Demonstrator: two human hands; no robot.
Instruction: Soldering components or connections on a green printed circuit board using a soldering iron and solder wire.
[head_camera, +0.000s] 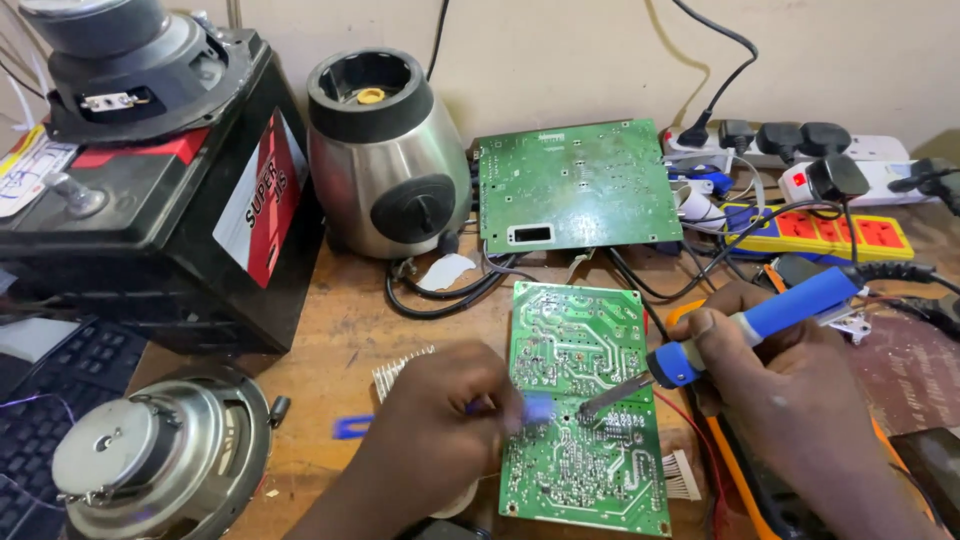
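Left hand (440, 425): lower centre of the frame, fingers closed on a small blue tool (537, 408), blurred, resting on the board's left edge.
Circuit board (585, 405): lower centre, solder side up, lying between both hands.
Soldering iron (745, 325): right hand (800, 400) is wrapped around its blue grip at centre right; tip touches the board just right of the blue tool.
Risk: the tip sits near the left fingers, so a slip could burn them or bridge neighbouring joints.
Cable risk: its cord trails toward the power strips (830, 200) at upper right; a snag could jerk the tip.
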